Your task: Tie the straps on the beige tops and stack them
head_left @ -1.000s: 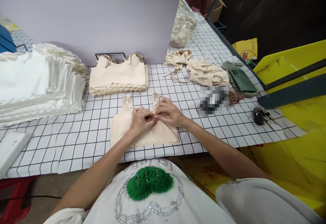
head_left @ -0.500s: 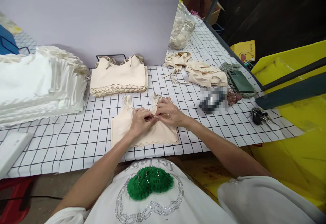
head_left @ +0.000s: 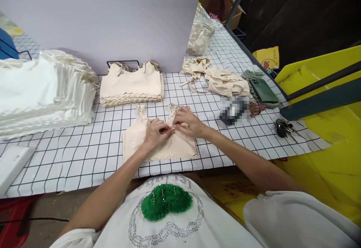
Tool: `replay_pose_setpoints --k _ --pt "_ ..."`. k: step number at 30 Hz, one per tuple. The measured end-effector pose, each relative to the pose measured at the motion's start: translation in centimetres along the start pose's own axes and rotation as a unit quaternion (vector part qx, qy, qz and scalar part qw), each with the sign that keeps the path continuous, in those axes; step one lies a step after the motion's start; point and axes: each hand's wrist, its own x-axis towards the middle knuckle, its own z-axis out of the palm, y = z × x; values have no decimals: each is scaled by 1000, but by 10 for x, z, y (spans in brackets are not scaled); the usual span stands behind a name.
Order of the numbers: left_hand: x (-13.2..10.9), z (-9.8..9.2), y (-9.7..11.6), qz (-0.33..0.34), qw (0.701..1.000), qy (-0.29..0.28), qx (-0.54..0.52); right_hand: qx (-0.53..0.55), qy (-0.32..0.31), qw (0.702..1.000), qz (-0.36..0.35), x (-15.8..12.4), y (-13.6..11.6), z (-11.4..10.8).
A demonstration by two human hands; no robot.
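Observation:
A beige bra top (head_left: 175,148) with shoulder straps and a wavy hem lies flat on the table in front of me. At the middle of its neckline, my left hand (head_left: 156,133) pinches the fabric between thumb and fingers. My right hand (head_left: 188,123) pinches the same spot from the other side, so the fingertips of both hands almost meet. Whatever small detail sits between the fingertips is too small to make out. Behind it rests a neat stack of beige bra tops (head_left: 131,84) of the same kind.
A tall pile of white garments (head_left: 47,90) stands at left, near a white box-like object (head_left: 15,165). Loose beige fabric (head_left: 225,81), a green phone (head_left: 265,90) and keys (head_left: 283,128) lie at right. A pale upright panel (head_left: 98,18) rises behind the stack.
The right hand has shifted very slightly at the neckline, its fingertips closing nearer to the left ones. The view has turned a little; the bra top stays in place.

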Motion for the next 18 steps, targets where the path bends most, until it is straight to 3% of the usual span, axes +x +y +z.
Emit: replay_pose_setpoints --k 5,18 --pt "0 -1 0 -2 1000 -7 14 3 -19 1000 4 2 -2 6" --pt "0 1 -1 -2 1000 -2 16 26 25 999 -3 2 -3 11"
